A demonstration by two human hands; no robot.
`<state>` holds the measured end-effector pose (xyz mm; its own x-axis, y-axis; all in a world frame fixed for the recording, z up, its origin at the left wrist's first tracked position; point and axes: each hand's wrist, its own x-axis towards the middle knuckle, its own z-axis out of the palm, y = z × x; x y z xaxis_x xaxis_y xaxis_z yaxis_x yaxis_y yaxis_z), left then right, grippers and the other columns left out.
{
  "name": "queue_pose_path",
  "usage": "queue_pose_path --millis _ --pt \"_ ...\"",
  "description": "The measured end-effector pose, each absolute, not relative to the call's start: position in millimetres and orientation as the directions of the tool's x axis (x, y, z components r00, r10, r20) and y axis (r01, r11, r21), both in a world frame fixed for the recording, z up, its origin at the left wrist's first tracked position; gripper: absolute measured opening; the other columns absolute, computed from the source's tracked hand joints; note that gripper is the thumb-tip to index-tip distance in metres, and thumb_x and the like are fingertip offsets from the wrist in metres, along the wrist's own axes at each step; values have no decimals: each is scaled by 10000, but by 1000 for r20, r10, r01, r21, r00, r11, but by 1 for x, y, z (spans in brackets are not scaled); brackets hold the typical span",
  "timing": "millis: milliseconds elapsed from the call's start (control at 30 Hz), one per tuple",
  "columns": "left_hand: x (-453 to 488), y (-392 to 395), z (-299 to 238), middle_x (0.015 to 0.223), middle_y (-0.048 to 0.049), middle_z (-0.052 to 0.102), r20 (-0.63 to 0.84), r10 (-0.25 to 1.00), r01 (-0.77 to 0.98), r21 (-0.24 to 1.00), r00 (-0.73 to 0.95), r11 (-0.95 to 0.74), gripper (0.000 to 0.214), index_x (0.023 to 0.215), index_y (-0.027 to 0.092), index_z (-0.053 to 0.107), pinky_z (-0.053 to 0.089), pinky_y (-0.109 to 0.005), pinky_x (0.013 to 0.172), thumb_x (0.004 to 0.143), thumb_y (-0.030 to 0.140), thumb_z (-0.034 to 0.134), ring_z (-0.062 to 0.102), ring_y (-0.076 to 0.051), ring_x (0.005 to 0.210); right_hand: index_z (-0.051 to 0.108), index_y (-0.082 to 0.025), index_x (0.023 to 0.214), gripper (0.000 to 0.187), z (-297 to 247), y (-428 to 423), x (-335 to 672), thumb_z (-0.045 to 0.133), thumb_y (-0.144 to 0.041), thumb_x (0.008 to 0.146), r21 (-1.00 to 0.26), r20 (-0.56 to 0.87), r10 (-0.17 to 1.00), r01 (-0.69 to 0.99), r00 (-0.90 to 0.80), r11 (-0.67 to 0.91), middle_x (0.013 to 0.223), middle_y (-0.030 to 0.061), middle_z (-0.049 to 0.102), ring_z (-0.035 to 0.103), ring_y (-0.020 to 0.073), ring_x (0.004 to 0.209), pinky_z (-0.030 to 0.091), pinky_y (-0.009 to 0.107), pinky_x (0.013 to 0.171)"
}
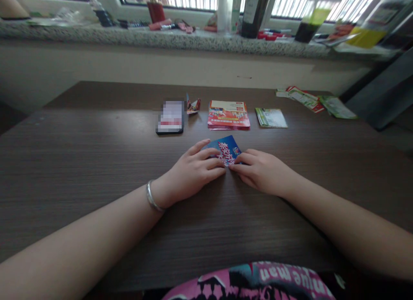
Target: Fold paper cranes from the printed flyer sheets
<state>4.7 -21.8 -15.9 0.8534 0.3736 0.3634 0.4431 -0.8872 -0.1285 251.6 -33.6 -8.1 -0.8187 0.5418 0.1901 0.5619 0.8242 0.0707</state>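
Both grips are released, fingers flat: the left hand (192, 174) and right hand (262, 172) press on a blue printed paper (226, 146) at mid-desk (97, 162). Fingers hide its near edge. The phone (170, 117) beyond is blurred.

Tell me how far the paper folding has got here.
Done: one small folded paper figure sits beside the phone. In hand: left hand and right hand press a blue leaflet, partly folded, on the table. Left: the red leaflet stack and green leaflet lie flat, unfolded.
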Motion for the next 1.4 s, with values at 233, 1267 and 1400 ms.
queue_pose_path --millis 233,1267,1400 --pt "14 -25 -17 1132 -33 687 291 461 503 -87 838 -860 309 1241 216 599 377 -439 1060 957 211 475 604 -198 1057 694 -141 1025 225 -8 -38 248 509 -176 902 49 193 574 592 -796 804 1001 116 659 564 229 929 496 350 829" --pt "24 -52 -6 983 -123 673 174 681 702 -199 712 -683 303 1075 94 676 455 -444 845 898 160 438 587 -285 938 700 -162 1044 231 -10 -36 247 536 -176 882 6 189 601 613 -777 790 988 111 658 577 226 920 491 344 805" --pt "23 -50 -5 974 -119 670 183 696 719 -213 694 -662 277 1038 100 680 452 -432 833 904 160 445 582 -287 958 698 -164 1043 227 -10 -36 248 538 -181 883 16 190 600 613 -777 790 982 111 658 573 222 912 482 338 789"
